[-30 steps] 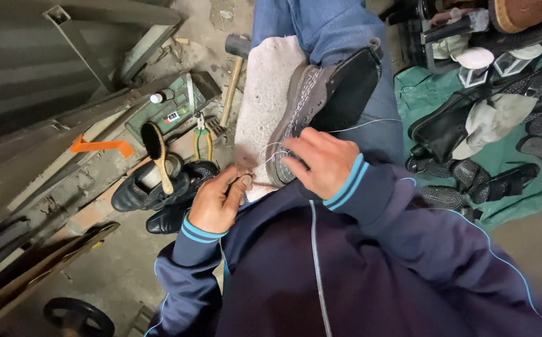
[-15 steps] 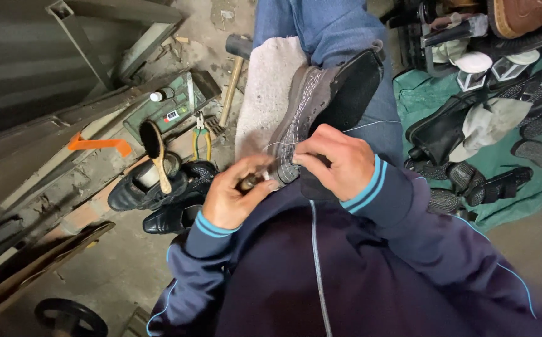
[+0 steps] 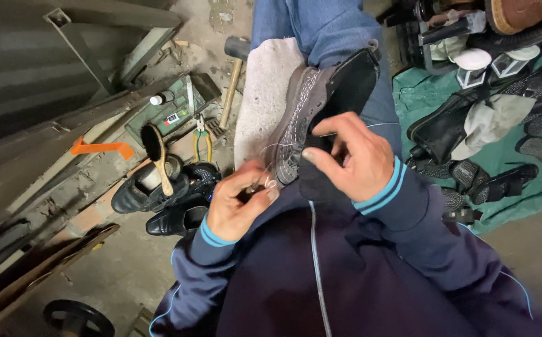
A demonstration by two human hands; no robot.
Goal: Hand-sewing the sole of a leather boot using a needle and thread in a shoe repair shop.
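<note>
White thread point(image 3: 270, 150) now runs slack from the shoe point(image 3: 308, 112) on our lap, our left hand point(image 3: 237, 203) having drawn nearer while pinching it, right hand point(image 3: 352, 159) clasping the shoe.

Dusty concrete floor point(image 3: 115, 274). Grey metal frame point(image 3: 65, 56) at left. Green cloth point(image 3: 520, 168) spread at right, dark footwear on it. Black shoes point(image 3: 159, 200), hammer point(image 3: 232, 75) on floor. Dim light.

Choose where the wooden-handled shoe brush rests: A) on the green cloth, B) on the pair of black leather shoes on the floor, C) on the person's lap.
B: the wooden-handled shoe brush lies across the black leather shoes, left of the left hand.
</note>
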